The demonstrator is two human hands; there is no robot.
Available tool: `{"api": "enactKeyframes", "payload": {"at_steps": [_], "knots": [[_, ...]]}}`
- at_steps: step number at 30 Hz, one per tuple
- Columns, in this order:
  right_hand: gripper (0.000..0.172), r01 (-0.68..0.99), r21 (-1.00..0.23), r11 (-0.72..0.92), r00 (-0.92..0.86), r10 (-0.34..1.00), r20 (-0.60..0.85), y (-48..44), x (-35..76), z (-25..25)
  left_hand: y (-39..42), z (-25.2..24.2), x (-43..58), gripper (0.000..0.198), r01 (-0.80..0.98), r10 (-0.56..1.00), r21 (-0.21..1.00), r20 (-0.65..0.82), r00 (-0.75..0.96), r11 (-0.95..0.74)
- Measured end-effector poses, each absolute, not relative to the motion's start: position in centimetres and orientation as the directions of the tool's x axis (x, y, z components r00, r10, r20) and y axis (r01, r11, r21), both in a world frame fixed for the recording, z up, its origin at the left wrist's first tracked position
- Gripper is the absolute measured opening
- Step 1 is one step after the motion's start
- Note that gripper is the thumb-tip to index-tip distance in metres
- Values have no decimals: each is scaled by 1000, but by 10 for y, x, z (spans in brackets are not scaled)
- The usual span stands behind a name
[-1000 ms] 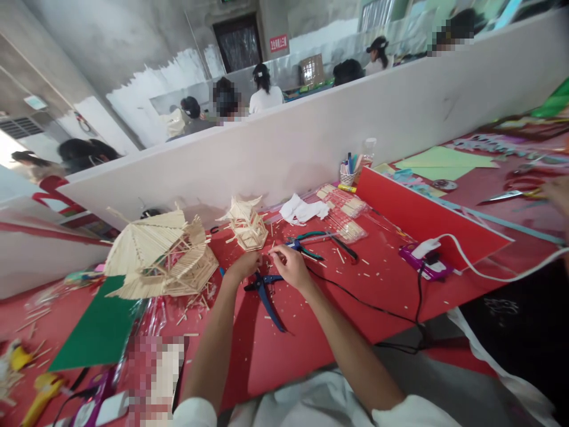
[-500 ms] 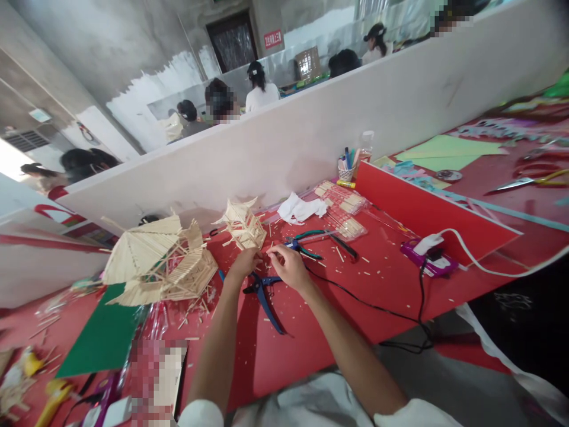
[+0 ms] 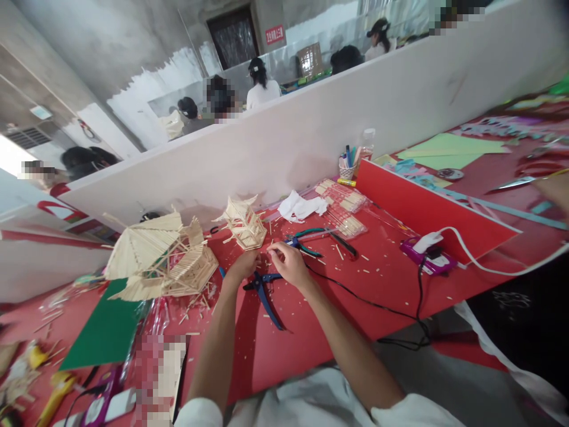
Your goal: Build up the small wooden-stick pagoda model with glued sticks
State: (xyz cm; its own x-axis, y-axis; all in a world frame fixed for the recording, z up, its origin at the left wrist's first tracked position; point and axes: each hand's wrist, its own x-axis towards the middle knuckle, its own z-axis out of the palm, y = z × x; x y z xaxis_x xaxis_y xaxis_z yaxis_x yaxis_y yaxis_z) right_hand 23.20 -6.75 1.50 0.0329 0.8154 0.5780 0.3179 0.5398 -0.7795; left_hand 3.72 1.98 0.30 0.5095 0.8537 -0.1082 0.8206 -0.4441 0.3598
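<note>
My left hand (image 3: pixel 242 265) is closed, its fingertips curled near the table. Close on its right, my right hand (image 3: pixel 288 261) pinches thumb and fingers together. Whatever sits in either pinch is too small to make out. Just beyond them stands a small stick-built pavilion model (image 3: pixel 245 228) with a flared roof. A pair of blue-handled cutters (image 3: pixel 265 299) lies below my hands, between my forearms. Teal-handled pliers (image 3: pixel 306 236) rest beyond my right hand. Left of my hands is a larger stick-built pavilion model (image 3: pixel 153 252), tilted, with wide roof panels.
Bundles of wooden sticks (image 3: pixel 340 207) and a white crumpled cloth (image 3: pixel 302 207) lie by the white partition (image 3: pixel 284 136). A red board (image 3: pixel 427 210) stands at right, near a purple power strip (image 3: pixel 429 258). A yellow glue gun (image 3: pixel 56 394) lies lower left. Stick scraps litter the red table (image 3: pixel 355 302).
My hands stay almost in place, fingertips still close together. The view has shifted slightly. Part of another person's arm has come in at the right edge, by the scissors.
</note>
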Motion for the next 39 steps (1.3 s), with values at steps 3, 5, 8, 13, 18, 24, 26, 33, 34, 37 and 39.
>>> {"api": "enactKeyframes", "payload": {"at_steps": [3,5,8,13,18,24,26,33,34,37,39], "knots": [[17,316,-782,537,31,818,575,-67,233,15,9,11,26,7,813,885,413,-36,465,-411],[17,313,-781,540,27,817,576,-67,233,14,-1,16,17,5,785,912,496,34,409,-371],[16,316,-776,546,30,812,583,-67,232,12,-17,22,8,10,687,939,649,142,313,-327],[16,329,-773,542,28,813,582,-66,232,10,-38,34,8,19,583,970,775,171,175,-242],[16,339,-768,544,21,811,584,-65,233,9,-37,44,17,30,594,972,770,190,135,-233],[17,326,-775,541,18,816,578,-66,232,9,-2,35,21,12,752,920,546,96,381,-369],[16,319,-775,545,16,815,580,-66,232,11,12,31,23,13,778,872,461,-19,489,-426],[16,316,-783,536,28,820,572,-67,234,14,36,20,41,14,741,728,418,-231,646,-525],[16,316,-784,534,28,821,570,-67,234,14,37,18,43,12,742,726,412,-234,647,-528],[16,320,-784,532,25,822,568,-67,233,13,37,11,46,12,765,760,387,-208,616,-514],[17,323,-782,533,24,821,570,-67,233,14,37,7,45,13,791,797,362,-177,578,-493]]}}
